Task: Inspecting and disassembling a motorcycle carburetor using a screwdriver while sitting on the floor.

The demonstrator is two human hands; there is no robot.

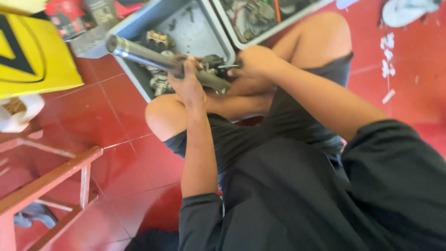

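we see our left hand wrapped around a long grey metal tube, fingers curled over its top and closed tight on it about midway along; the open round end of the tube sticks out up and to the left, past the fingers, while the lower end runs right toward our other hand. our right hand is closed too, pinching a small dark metal fitting at the tube's lower end, with a thin silvery piece showing just beside the fingertips; we cannot tell its exact shape. both hands sit above our bent knees, over a shallow grey metal tray holding greasy engine parts. the tray rests on the glossy red tiled floor. a yellow plastic board lies at the left, and a red-painted wooden frame stands nearer us.
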